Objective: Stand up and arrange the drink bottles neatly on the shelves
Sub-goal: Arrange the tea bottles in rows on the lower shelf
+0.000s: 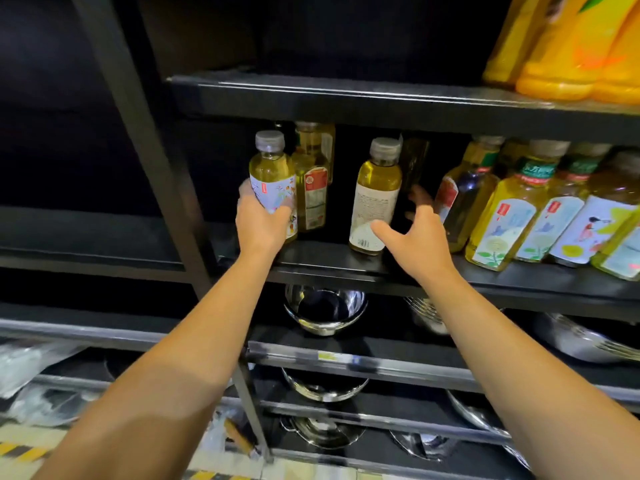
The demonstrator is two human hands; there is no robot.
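Currently both hands are at the middle shelf (332, 261). Left hand (259, 223) is wrapped around the lower body of one upright tea bottle (273, 181) near the shelf's left end, close to the post (152, 157). Second bottle (313, 188) stands just behind it. Third bottle (375, 199) stands alone, label back facing out, near the front edge. Right hand (420, 233) is spread open, holding nothing, thumb against the third bottle's base. Open gap between second and third. At right, at least five leaning bottles (512, 216) are crowded together. Upper shelf: orange bottles (568, 46), count unclear. Below: several steel bowls (323, 308).
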